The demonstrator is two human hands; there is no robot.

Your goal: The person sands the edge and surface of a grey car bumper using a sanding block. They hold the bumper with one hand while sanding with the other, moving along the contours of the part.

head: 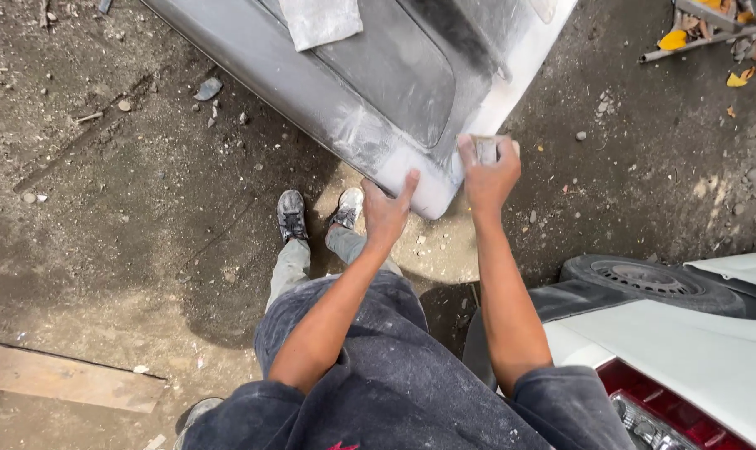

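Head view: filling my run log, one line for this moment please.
left hand: braces grey panel corner | right hand: grips sanding block on edge

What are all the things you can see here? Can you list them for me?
panel: 1, grey and white, dusty, top middle, raised above the ground
sheet: 1, grey, lying on the panel
block: 1, pale, in the right hand on the panel's corner
car: 1, white with red tail light, bottom right
tyre: 1, black, on the car
plank: 1, brown, bottom left
leaves: several, yellow, top right
ground: dirt with small stones
shoes: 2, grey, below the panel
left hand: 1, on the panel's edge
right hand: 1, gripping the block
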